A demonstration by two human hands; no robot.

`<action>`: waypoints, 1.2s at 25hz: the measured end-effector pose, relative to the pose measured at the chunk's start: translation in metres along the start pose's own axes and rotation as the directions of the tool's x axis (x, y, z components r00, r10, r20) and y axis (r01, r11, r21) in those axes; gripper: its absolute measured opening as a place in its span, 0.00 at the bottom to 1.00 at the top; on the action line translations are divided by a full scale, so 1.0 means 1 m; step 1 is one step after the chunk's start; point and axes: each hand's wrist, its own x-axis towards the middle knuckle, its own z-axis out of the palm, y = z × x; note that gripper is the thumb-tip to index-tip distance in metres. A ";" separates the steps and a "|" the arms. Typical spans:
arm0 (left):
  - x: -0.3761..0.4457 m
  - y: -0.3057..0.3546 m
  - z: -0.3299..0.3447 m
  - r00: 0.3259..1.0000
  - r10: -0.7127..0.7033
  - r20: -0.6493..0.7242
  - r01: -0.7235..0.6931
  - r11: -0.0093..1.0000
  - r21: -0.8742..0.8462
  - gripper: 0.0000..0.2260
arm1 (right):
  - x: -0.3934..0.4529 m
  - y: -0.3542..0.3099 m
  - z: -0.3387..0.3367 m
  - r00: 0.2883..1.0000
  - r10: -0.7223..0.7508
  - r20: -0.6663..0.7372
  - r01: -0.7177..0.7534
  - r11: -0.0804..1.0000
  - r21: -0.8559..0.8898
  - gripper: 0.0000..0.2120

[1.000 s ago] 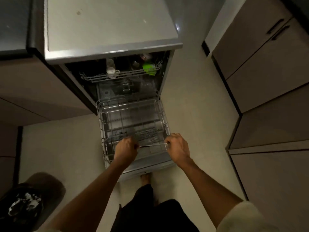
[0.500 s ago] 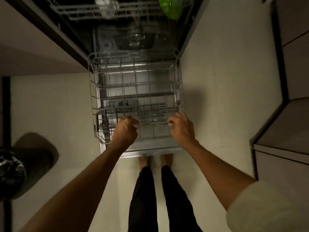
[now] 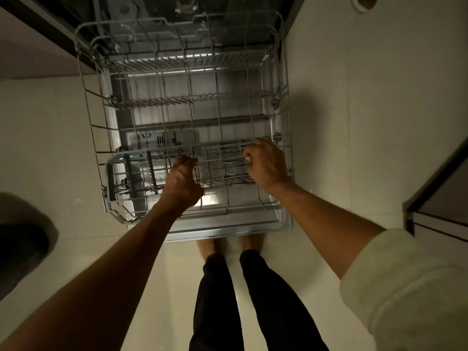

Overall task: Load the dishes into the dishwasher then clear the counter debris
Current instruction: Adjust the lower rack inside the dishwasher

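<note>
The dishwasher's lower wire rack (image 3: 96,138) is pulled out over the open door (image 3: 283,224) and holds no dishes. A grey cutlery basket (image 3: 126,173) sits at its front left. My left hand (image 3: 182,183) grips the wire near the front middle of the rack, fingers curled over it. My right hand (image 3: 268,165) grips a thin wire at the front right. The dishwasher's dark interior (image 3: 157,8) shows at the top.
A dark round bin (image 3: 20,244) stands on the pale tiled floor at the left. Cabinet fronts (image 3: 440,198) close in on the right, and a counter underside (image 3: 33,51) on the upper left. My legs and bare feet (image 3: 228,247) stand right at the door's front edge.
The rack has slid further out toward me with both hands still on its front wires. The view has tilted down, so the upper rack and green item have left the frame.
</note>
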 end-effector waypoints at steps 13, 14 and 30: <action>0.033 -0.022 0.018 1.000 -0.008 0.022 0.008 1.000 0.006 0.37 | 0.026 0.014 0.033 1.000 -0.014 -0.010 0.014 1.000 0.015 0.11; 0.031 -0.022 0.018 1.000 -0.003 0.027 0.003 1.000 -0.006 0.37 | 0.025 0.014 0.033 1.000 -0.018 -0.019 0.019 1.000 0.018 0.11; 0.030 -0.029 0.015 0.992 -0.010 0.126 0.004 0.999 0.052 0.37 | 0.023 0.009 0.039 0.999 0.015 0.045 -0.013 0.999 -0.037 0.09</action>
